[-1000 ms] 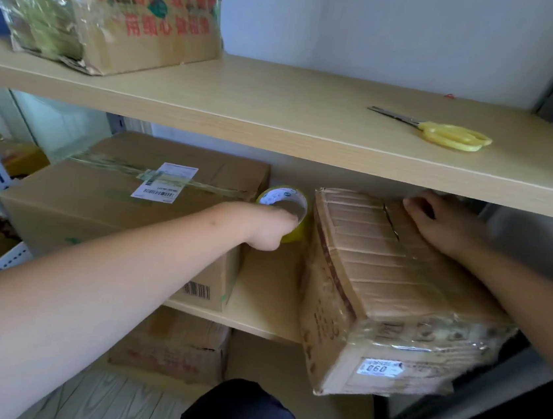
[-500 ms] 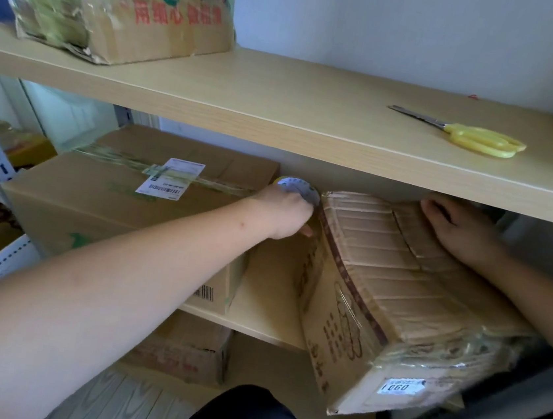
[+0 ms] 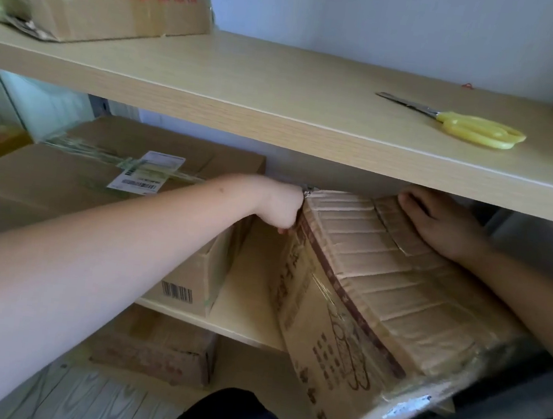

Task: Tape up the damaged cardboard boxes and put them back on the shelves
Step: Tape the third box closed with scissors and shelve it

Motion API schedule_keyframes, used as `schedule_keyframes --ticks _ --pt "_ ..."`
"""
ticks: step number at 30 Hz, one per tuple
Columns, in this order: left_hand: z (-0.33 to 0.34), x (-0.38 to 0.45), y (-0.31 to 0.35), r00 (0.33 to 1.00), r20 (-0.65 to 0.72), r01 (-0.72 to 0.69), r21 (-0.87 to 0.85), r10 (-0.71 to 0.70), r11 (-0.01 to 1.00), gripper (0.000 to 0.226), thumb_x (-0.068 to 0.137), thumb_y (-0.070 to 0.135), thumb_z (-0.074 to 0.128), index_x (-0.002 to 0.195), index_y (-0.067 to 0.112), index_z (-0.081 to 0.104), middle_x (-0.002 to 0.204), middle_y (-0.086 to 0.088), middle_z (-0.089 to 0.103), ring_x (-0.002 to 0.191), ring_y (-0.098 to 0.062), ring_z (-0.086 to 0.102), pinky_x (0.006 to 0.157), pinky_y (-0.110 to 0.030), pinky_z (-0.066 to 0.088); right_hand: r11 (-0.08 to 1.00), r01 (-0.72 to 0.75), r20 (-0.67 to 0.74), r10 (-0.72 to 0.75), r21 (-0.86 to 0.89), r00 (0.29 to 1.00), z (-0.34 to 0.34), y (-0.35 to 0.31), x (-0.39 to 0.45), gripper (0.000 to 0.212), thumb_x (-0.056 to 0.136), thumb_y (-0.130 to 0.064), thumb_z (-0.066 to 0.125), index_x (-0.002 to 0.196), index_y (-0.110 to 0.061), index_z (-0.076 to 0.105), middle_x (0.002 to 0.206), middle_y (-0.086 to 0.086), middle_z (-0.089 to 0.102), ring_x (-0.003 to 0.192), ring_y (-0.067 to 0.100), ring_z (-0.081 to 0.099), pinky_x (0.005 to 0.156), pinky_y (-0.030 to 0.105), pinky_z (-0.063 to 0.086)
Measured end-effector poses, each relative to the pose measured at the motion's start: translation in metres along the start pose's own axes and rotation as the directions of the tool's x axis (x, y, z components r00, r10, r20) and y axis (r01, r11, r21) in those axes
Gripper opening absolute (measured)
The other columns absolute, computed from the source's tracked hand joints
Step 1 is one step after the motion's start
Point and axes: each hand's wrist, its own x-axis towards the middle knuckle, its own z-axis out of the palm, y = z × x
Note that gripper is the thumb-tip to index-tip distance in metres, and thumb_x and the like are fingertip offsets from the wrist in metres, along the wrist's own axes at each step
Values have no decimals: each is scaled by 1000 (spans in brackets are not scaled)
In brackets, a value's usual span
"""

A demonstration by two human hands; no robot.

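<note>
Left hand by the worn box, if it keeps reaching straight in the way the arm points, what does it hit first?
Probably the pale back wall behind the shelf; the left hand sits at the worn taped cardboard box's back left corner. Depth is unclear.

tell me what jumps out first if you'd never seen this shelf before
The worn, tape-wrapped cardboard box dominates, tilted and jutting off the middle shelf's front edge, with the right hand flat on its top and the left hand curled at its far left corner. Next, the yellow-handled scissors lie alone on the right of the upper shelf.
</note>
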Motion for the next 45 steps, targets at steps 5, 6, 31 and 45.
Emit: schedule_keyframes --ticks 5,6,31,45 --pt "15 -19 29 998 49 -33 8 33 999 21 89 14 62 106 3 67 106 -12 67 96 -27 62 82 -33 52 998 -52 127 58 -45 990 3 -10 30 55 103 -52 24 145 -22 42 150 8 43 137 27 39 117 40 26" --pt "20 -23 39 996 59 -61 -13 62 998 24 89 12 61 110 1 68 106 -12 70 98 -27 65 87 -34 53 999 -42 140 45 -23 989 5 -18 36 53 104 -49 25 146 -21 41 150 7 43 138 27 38 119 42 24" --pt "64 -92 90 909 -241 -213 435 341 875 53 106 47 32 67 15 47 60 3 44 71 -30 57 53 -30 26 988 127 257 -101 -88 961 11 -105 -26 53 106 -40 25 157 -31 13 166 -3 6 151 21 14 118 28 13" --pt "47 -72 72 956 -205 -42 611 209 791 65 93 70 31 100 13 63 102 -1 67 94 -26 66 60 -30 37 969 244 319 -218 -41 922 6 -100 -44 55 107 -36 29 157 -33 7 165 -5 7 152 15 2 119 26 5"
